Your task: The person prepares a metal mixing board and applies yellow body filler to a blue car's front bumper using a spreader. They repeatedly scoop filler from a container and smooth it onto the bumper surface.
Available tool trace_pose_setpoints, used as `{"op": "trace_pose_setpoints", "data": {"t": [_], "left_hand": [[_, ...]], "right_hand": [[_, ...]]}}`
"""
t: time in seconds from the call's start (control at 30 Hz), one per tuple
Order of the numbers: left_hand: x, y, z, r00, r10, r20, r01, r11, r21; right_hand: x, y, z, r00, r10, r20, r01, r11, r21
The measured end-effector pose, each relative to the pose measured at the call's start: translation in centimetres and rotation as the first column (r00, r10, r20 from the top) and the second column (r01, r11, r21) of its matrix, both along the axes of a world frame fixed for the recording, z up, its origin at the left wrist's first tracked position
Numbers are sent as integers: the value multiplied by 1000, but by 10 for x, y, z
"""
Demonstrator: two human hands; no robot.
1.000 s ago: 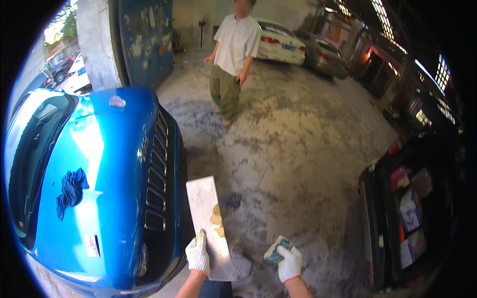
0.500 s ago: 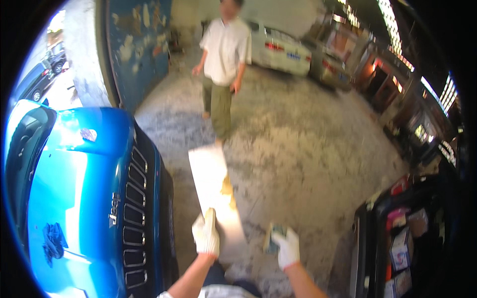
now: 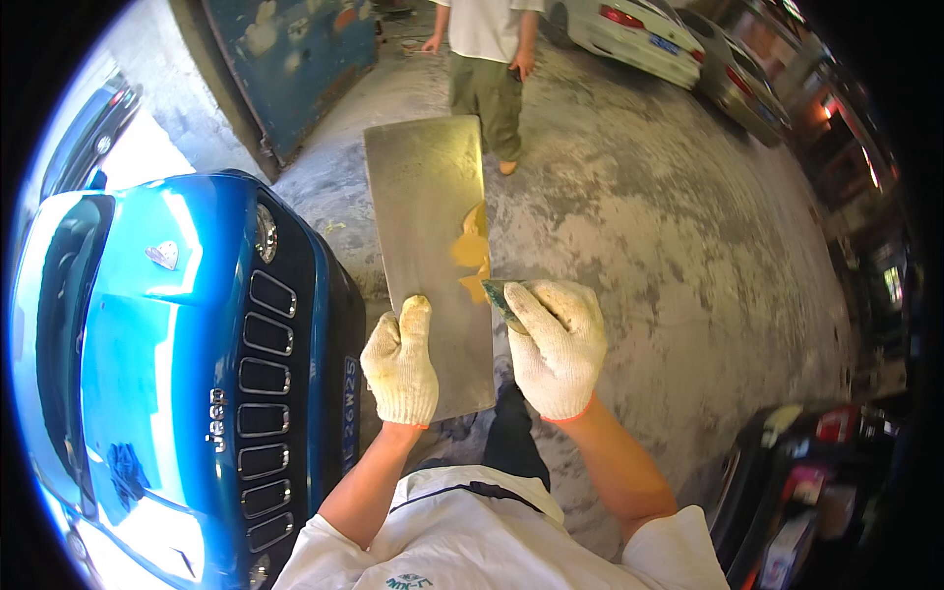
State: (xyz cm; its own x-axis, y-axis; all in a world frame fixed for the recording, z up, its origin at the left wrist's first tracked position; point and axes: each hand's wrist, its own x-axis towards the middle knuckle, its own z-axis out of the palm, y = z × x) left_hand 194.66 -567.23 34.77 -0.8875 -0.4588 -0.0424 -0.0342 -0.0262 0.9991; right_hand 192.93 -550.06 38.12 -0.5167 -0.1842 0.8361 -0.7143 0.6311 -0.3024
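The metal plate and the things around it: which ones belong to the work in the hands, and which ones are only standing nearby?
In the work:
metal plate, held by left hand
yellow putty on the plate
green scraper in right hand

Only nearby:
blue car
standing person
white car

- My left hand (image 3: 400,362) covers the near left corner of the metal sheet (image 3: 430,236), so that edge is out of sight.
- My right hand (image 3: 557,344) wraps the green pad (image 3: 498,295) — only its tip shows, the rest I cannot make out.
- The person standing far off (image 3: 489,69) is cut at the chest by the top edge, and the sheet hides part of one leg.
- The blue car (image 3: 147,324) runs out at the left and near edges — its windscreen bends away at the rim.
- The things in the dark open car at near right (image 3: 806,492) are too murky to tell.
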Motion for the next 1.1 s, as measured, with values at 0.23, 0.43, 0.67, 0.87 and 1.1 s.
{"op": "trace_pose_setpoints", "data": {"t": [0.23,0.43,0.67,0.87,1.1], "left_hand": [[-138,80,-14,985,173,9,-169,971,-170],[-250,81,-16,966,251,-60,-243,806,-539],[-364,2,-59,813,578,67,-536,790,-297],[-463,-79,-140,716,549,431,-662,731,169],[-583,-142,-208,686,426,589,-707,580,404]], "right_hand": [[-181,63,-12,997,56,51,-64,984,168],[-282,60,-28,901,214,378,-246,968,39],[-418,5,-50,160,715,680,87,676,-731],[-580,-81,-89,-133,774,619,216,632,-745],[-731,-191,-139,-334,731,595,233,675,-700]]}}
